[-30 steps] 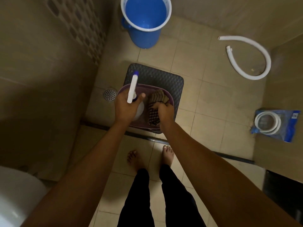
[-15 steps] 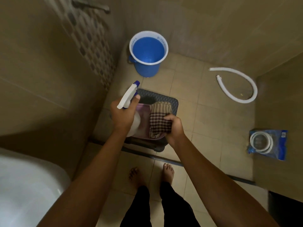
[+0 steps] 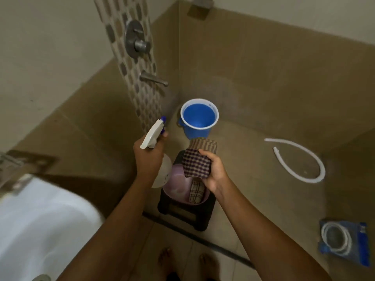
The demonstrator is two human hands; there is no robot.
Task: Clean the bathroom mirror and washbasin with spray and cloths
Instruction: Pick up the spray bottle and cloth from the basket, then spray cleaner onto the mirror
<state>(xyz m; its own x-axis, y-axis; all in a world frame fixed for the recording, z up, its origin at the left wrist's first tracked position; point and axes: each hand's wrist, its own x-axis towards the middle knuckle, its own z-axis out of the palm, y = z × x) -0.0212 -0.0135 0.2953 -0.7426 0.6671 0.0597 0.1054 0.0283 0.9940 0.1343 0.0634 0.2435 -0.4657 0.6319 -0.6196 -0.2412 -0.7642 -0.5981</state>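
left hand is gripping the spray bottle, fingers wrapped around its neck; right hand is clutching checked cloths above the pink basin

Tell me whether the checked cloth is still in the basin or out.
Partly out: the right hand holds checked cloths lifted above the purple basin; another checked cloth lies inside it.

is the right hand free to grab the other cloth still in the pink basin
Probably not as it stands: the right hand is already closed on a checked cloth. The second cloth lies uncovered in the basin just below it.
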